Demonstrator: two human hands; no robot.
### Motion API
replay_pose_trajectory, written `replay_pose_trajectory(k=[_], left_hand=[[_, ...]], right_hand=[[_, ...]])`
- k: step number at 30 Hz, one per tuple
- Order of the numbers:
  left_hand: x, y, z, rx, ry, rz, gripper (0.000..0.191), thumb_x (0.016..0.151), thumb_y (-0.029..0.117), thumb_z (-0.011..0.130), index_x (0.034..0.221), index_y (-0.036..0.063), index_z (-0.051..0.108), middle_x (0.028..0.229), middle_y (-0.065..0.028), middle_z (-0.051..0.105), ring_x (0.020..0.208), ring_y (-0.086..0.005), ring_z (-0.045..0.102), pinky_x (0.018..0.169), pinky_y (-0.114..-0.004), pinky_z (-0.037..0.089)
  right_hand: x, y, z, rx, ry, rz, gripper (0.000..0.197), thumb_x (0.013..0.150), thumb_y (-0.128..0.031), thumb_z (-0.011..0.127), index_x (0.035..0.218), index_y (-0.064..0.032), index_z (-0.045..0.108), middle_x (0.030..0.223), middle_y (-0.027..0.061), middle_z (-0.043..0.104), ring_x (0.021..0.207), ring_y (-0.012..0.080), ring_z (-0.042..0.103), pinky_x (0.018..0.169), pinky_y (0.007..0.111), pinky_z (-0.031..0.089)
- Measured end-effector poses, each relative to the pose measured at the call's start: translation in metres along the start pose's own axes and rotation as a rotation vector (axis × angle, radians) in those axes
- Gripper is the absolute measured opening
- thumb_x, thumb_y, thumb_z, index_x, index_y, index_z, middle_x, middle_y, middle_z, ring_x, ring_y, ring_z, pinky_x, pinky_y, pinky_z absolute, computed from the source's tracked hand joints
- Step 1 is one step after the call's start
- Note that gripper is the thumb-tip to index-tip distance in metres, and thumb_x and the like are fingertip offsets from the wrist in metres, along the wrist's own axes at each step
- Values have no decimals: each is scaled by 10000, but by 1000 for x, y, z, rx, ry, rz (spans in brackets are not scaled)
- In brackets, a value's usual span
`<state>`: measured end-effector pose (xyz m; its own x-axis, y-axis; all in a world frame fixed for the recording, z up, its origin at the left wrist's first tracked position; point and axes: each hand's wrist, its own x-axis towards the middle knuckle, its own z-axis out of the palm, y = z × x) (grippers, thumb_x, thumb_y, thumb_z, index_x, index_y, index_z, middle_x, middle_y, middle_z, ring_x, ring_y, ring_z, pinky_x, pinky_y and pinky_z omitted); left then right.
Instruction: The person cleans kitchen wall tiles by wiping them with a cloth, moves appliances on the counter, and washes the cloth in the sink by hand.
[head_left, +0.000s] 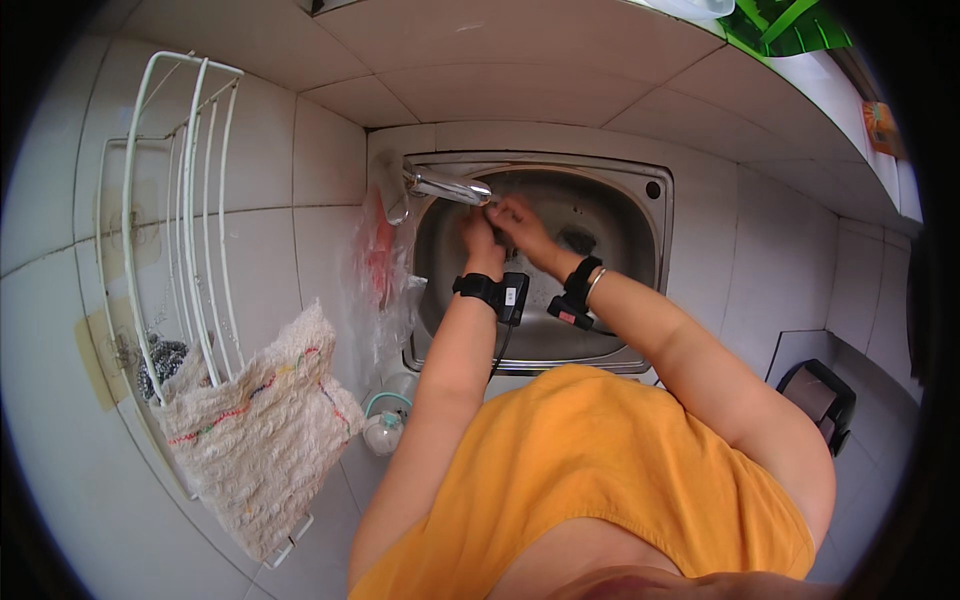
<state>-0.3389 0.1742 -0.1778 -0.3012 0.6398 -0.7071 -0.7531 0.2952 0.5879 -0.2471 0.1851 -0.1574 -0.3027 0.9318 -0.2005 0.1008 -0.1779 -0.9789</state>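
Both my hands are close together under the spout of a chrome faucet (450, 186), over a stainless steel sink (630, 217). My left hand (480, 236) is on the left, partly blurred, with its fingers just below the spout tip. My right hand (523, 223) comes in from the right with bent fingers, beside the left one. Something small and dark shows between them; whether it is a held item or shadow is unclear. A dark drain area (577, 240) lies in the basin right of my hands. Black straps with small boxes circle both wrists.
Plastic bags (379, 277), one reddish inside, hang left of the sink. A white wire rack (199, 225) on the tiled wall carries a beige cloth (259, 435) and a steel scouring pad (161, 360). A green plastic basket (787, 26) stands on the ledge at upper right.
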Motion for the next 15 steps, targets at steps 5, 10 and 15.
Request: replay_pose_trajectory(k=[5, 10, 15], left_hand=[[-40, -5, 47, 282, 57, 3, 317, 884, 368, 464, 885, 61, 544, 839, -53, 550, 720, -175, 531, 623, -315, 453], [-10, 0, 16, 141, 47, -100, 336, 887, 383, 455, 895, 62, 553, 851, -59, 557, 709, -161, 534, 595, -312, 444], [-5, -12, 25, 201, 21, -53, 264, 891, 299, 437, 894, 57, 544, 832, -50, 560, 720, -173, 543, 609, -308, 447]], right_hand=[[20, 9, -12, -233, 189, -58, 182, 858, -210, 502, 789, -59, 576, 730, 85, 508, 745, 196, 504, 649, 349, 416], [17, 15, 11, 78, 247, 174, 149, 860, -176, 457, 805, -55, 524, 727, 74, 528, 671, 132, 478, 601, 290, 407], [6, 35, 7, 34, 216, 23, 171, 866, -207, 468, 824, -49, 519, 770, 92, 537, 737, 171, 505, 633, 302, 419]])
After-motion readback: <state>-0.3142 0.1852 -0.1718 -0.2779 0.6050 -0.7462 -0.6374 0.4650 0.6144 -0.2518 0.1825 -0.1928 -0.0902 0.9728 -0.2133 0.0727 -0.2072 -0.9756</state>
